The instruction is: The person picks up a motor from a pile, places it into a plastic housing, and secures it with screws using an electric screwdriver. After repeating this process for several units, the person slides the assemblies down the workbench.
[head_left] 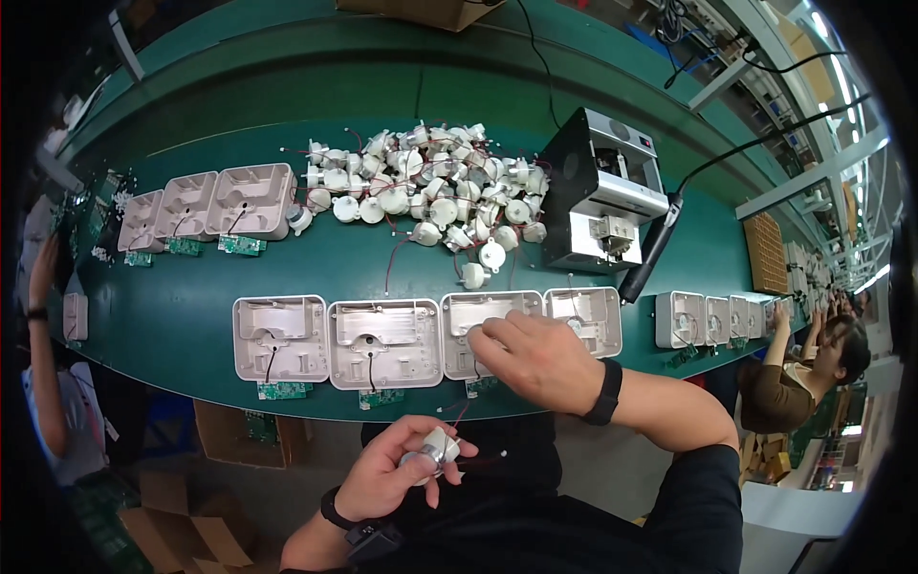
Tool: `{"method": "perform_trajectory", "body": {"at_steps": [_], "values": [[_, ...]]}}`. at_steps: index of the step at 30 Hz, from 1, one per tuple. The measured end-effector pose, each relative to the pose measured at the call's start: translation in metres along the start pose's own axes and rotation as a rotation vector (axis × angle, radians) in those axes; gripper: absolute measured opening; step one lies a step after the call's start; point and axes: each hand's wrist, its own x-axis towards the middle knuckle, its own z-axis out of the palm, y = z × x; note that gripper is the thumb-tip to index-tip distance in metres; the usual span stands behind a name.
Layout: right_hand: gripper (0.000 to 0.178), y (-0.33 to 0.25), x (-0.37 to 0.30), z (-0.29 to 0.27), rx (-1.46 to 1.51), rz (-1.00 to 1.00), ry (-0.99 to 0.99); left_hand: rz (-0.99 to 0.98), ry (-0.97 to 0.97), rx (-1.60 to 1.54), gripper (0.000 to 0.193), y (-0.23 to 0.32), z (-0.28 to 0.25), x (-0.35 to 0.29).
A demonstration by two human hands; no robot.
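Observation:
My left hand (pixel 390 471) is in front of the table edge, closed on a small white and silver motor (pixel 440 448) with thin red wires. Over the third housing in the near row, my right hand (pixel 543 362) has its fingers curled together and pointing down into the housing (pixel 492 308). Whatever those fingers grip is mostly hidden. To the left stand two more open white housings (pixel 384 346), each with a green circuit board (pixel 285 390) on a black wire at its front edge. The housing at the right end (pixel 598 320) has a round white part inside.
A heap of motors (pixel 421 182) with red wires lies behind the row. Right of it stands a black and silver machine (pixel 612 191), with a black electric screwdriver (pixel 655 249) hanging beside it. More housings (pixel 251 196) sit far left. Co-workers are at both sides; cardboard boxes (pixel 239 440) are below.

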Motion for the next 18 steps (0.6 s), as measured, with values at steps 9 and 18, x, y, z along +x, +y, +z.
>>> {"method": "perform_trajectory", "body": {"at_steps": [9, 18], "values": [[0.028, 0.002, 0.0, -0.001, -0.084, -0.019, 0.041, 0.167, 0.207, 0.22, 0.04, -0.004, 0.004, 0.005], [0.031, -0.009, 0.012, -0.015, -0.076, -0.017, 0.156, 0.147, 0.364, 0.057, 0.04, 0.005, 0.019, 0.004]]}}
